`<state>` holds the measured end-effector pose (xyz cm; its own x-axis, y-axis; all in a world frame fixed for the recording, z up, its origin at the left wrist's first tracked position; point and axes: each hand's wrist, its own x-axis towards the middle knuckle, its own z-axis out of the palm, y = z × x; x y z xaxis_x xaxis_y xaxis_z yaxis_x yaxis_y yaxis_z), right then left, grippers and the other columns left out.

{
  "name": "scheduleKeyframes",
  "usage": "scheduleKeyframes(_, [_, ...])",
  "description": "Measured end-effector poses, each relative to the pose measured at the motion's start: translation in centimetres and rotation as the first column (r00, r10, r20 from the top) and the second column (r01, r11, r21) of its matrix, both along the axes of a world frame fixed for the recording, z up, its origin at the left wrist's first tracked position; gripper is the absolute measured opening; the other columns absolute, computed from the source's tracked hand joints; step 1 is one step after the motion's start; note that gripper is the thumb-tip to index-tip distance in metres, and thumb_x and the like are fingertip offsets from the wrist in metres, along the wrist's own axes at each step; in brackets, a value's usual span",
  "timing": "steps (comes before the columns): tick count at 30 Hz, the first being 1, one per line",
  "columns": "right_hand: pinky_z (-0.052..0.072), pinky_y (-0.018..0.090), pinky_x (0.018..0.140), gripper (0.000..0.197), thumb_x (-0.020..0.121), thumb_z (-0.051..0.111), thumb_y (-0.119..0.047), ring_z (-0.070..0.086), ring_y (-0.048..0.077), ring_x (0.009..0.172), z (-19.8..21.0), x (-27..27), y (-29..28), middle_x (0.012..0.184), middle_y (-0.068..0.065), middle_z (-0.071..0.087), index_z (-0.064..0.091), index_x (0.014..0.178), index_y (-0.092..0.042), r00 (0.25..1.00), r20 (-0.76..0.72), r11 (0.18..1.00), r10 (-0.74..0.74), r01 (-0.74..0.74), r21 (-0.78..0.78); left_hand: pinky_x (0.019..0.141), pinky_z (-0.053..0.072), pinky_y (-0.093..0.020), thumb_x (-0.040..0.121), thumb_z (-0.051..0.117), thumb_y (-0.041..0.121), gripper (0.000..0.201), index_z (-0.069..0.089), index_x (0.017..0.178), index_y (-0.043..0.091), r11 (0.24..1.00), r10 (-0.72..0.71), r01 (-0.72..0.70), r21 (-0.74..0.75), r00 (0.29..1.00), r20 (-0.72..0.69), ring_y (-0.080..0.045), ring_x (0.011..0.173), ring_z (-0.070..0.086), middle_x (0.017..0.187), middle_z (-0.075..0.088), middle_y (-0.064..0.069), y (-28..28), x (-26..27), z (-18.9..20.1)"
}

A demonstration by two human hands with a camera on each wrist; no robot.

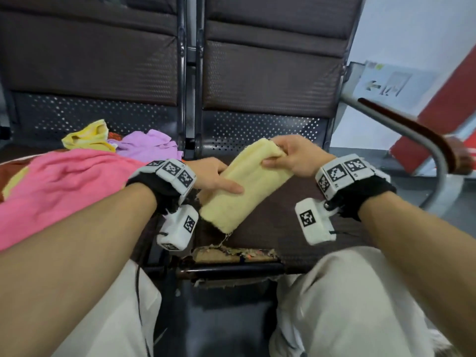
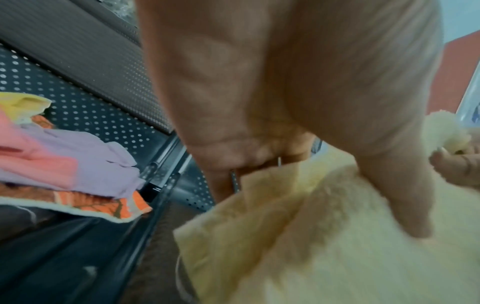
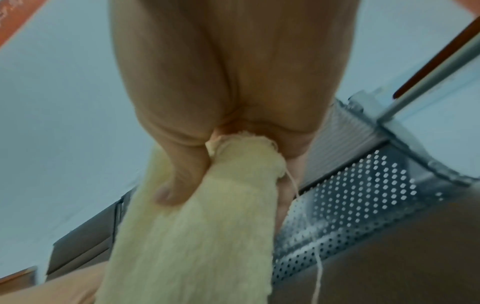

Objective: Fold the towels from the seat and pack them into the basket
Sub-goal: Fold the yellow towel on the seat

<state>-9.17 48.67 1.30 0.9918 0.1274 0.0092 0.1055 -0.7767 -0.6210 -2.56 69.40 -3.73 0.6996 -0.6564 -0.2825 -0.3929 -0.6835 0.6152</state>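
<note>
Pale trousered knees at the bottom of the head view, pressed to the torn front edge of a dark brown padded bench seat. Held just over that seat, a pale yellow terry towel folded into a long narrow strip, slanting from near the front edge up toward the perforated metal back. Right hand gripping the strip's far end, thumb on top and fingers curled round the cloth, a loose thread dangling below in the right wrist view. Left hand at the strip's middle: thumb lying straight along the top face, fingers tucked under the left edge, so the cloth is pinched between them. Near end of the strip hanging free.

On the neighbouring seat to the left, a heap of unfolded towels: a large pink towel toward the front edge, a crumpled lilac towel and a bright yellow towel behind it by the backrest, an orange patterned cloth underneath. Curved grey metal armrest at the right-hand edge of the bench.
</note>
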Motion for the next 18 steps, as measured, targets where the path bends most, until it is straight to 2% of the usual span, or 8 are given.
scheduleKeyframes(2, [0.045,0.023,0.068,0.019,0.083,0.071,-0.015,0.057,0.009,0.073,1.5,-1.6,-1.2,0.08,0.002,0.061,0.065,0.094,-0.001,0.993,0.097,0.997,-0.07,0.071,-0.003,0.062,0.05,-0.019,0.08,0.066,0.049,0.035,0.06,0.106,0.027,0.995,0.028,-0.028,-0.098,1.0,0.001,-0.007,0.084,0.064,0.096,0.066,0.011,-1.5,-1.3,0.7])
scheduleKeyframes(3, [0.042,0.017,0.064,0.018,0.084,0.071,-0.014,0.054,0.004,0.067,2.4,-2.5,-1.6,0.077,0.0,0.059,0.066,0.094,0.001,0.984,0.145,0.995,-0.1,0.101,0.001,0.064,0.053,-0.023,0.084,0.062,0.046,0.034,0.057,0.11,0.025,0.99,0.044,-0.043,-0.137,0.999,0.003,-0.008,0.086,0.063,0.099,0.064,0.009,-2.3,-2.1,1.0])
scheduleKeyframes(6, [0.042,0.027,0.067,0.024,0.086,0.068,-0.015,0.055,0.012,0.07,5.0,-5.5,-2.8,0.081,0.013,0.063,0.065,0.096,0.006,0.945,0.252,0.978,-0.208,0.205,0.038,0.087,0.049,-0.039,0.094,0.045,0.039,0.032,0.053,0.114,0.014,0.983,0.071,-0.042,-0.179,0.984,0.162,-0.022,0.1,0.06,0.111,0.061,-0.003,-4.5,-4.7,2.6])
scheduleKeyframes(8, [0.045,0.033,0.071,0.027,0.088,0.066,-0.021,0.058,0.021,0.076,6.7,-7.8,-3.4,0.087,0.017,0.066,0.065,0.097,0.005,0.917,0.303,0.965,-0.26,0.253,0.061,0.076,0.044,-0.035,0.097,0.037,0.038,0.033,0.052,0.103,0.008,0.979,0.083,-0.026,-0.2,0.956,0.281,-0.026,0.094,0.056,0.103,0.059,-0.007,-5.4,-6.5,4.6])
scheduleKeyframes(10, [0.046,0.029,0.069,0.021,0.089,0.064,-0.027,0.058,0.013,0.074,8.3,-10.1,-4.1,0.081,0.003,0.066,0.067,0.088,-0.006,0.884,0.341,0.948,-0.319,0.304,0.098,0.067,0.036,-0.034,0.098,0.035,0.04,0.038,0.048,0.095,0.005,0.976,0.093,-0.011,-0.217,0.925,0.369,-0.026,0.085,0.053,0.096,0.056,-0.011,-6.0,-8.5,7.2])
scheduleKeyframes(12, [0.043,0.022,0.062,0.017,0.089,0.064,-0.03,0.054,0.004,0.066,9.5,-12.6,-5.0,0.071,-0.009,0.06,0.063,0.076,-0.019,0.837,0.381,0.92,-0.392,0.356,0.164,0.071,0.036,-0.036,0.097,0.035,0.045,0.043,0.048,0.094,0.005,0.97,0.086,0.018,-0.244,0.909,0.408,-0.028,0.086,0.053,0.095,0.057,-0.012,-6.7,-10.7,9.7])
scheduleKeyframes(15, [0.039,0.022,0.06,0.029,0.086,0.066,-0.036,0.051,0.006,0.062,10.1,-16.1,-7.2,0.066,-0.006,0.057,0.066,0.076,-0.009,0.761,0.419,0.869,-0.495,0.417,0.268,0.074,0.038,-0.036,0.094,0.04,0.052,0.043,0.046,0.093,0.009,0.965,-0.01,0.116,-0.235,0.912,0.411,-0.026,0.088,0.053,0.095,0.056,-0.008,-8.4,-13.9,12.1])
scheduleKeyframes(18, [0.038,0.01,0.05,0.021,0.079,0.072,-0.04,0.051,-0.007,0.051,9.1,-19.7,-9.7,0.055,-0.016,0.058,0.068,0.069,-0.022,0.681,0.404,0.787,-0.61,0.464,0.407,0.069,0.038,-0.033,0.091,0.046,0.053,0.043,0.046,0.101,0.011,0.963,-0.127,0.208,-0.172,0.911,0.392,-0.022,0.086,0.054,0.095,0.057,-0.002,-10.9,-16.9,12.8])
